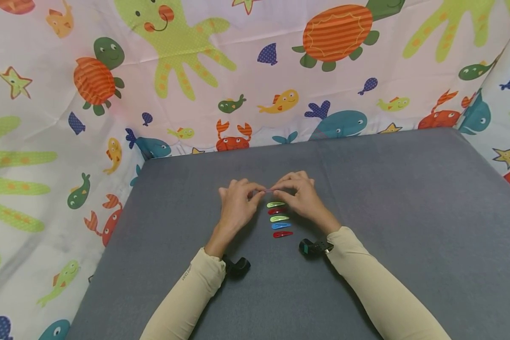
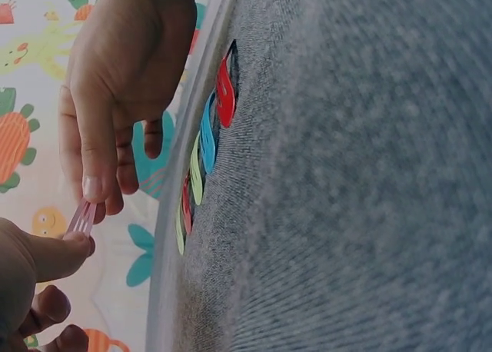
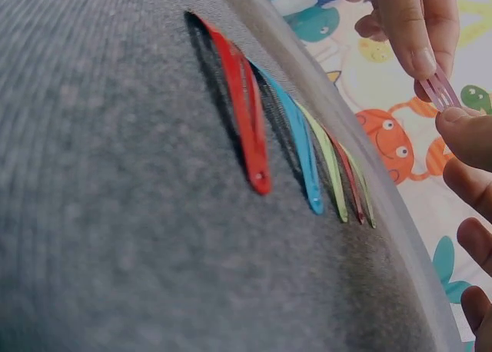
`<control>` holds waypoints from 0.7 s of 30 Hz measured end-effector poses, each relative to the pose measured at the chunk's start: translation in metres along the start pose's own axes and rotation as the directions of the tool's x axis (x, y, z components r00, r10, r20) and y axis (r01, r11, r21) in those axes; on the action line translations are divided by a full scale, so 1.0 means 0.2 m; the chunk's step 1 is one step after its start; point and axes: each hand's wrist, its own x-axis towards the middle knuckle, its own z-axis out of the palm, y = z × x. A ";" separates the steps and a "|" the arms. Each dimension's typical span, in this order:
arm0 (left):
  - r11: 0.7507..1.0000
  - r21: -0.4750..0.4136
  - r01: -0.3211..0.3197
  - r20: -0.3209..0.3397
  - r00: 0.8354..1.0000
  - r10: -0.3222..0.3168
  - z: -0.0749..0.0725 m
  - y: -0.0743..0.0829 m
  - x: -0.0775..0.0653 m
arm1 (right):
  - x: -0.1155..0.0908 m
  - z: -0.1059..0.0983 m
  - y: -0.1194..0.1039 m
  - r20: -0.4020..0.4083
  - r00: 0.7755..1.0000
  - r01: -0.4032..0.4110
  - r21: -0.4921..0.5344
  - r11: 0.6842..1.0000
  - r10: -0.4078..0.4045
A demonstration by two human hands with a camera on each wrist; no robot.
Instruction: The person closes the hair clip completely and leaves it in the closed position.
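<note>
A pink hair clip [image 2: 83,217] is held above the table between both hands. My left hand [image 1: 239,202] pinches one end of it between thumb and fingertips, and my right hand [image 1: 299,193] pinches the other end. Just below the hands, several hair clips lie in a column on the grey cloth: a light green clip [image 1: 276,204] at the far end, a dark red clip [image 1: 276,211], another light green clip [image 1: 279,218], a blue clip [image 1: 281,226] and a red clip [image 1: 282,234] closest to me. The right wrist view shows the red clip [image 3: 244,114] largest.
The grey table [image 1: 399,226] spreads to both sides of the arms. A patterned cloth with sea animals [image 1: 255,75] hangs along its back and sides. Black wrist cameras [image 1: 236,267] sit under both sleeves, close to the table surface.
</note>
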 end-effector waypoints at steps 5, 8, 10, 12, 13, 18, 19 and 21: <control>0.998 -0.055 0.006 0.018 1.000 -0.005 -0.01 0.00 0.00 | 0.00 -0.01 0.00 0.002 1.000 0.004 0.007 1.000 -0.004; 0.998 -0.070 0.007 0.020 1.000 -0.006 -0.01 0.00 0.00 | 0.00 -0.02 0.00 0.008 1.000 0.006 0.018 1.000 -0.006; 0.997 -0.082 0.008 0.023 1.000 -0.006 -0.01 0.00 0.00 | 0.01 -0.02 0.00 0.015 1.000 0.005 0.028 1.000 -0.005; 0.995 -0.101 0.011 0.032 0.999 -0.007 -0.01 -0.01 0.01 | 0.01 -0.03 -0.01 0.026 1.000 0.001 0.039 0.999 -0.002; 0.994 -0.112 0.013 0.037 0.999 -0.009 -0.01 -0.01 0.01 | 0.01 -0.03 -0.01 0.032 0.999 -0.002 0.047 0.999 0.001; 0.988 -0.150 0.024 0.058 0.998 -0.015 -0.01 -0.01 0.01 | 0.02 -0.05 -0.02 0.062 0.998 -0.013 0.089 0.996 0.008; 0.988 -0.153 0.025 0.060 0.998 -0.015 -0.02 -0.01 0.01 | 0.02 -0.06 -0.02 0.067 0.998 -0.014 0.095 0.995 0.008; 0.987 -0.158 0.028 0.069 0.997 -0.017 -0.02 -0.01 0.02 | 0.02 -0.06 -0.02 0.076 0.997 -0.016 0.102 0.995 0.008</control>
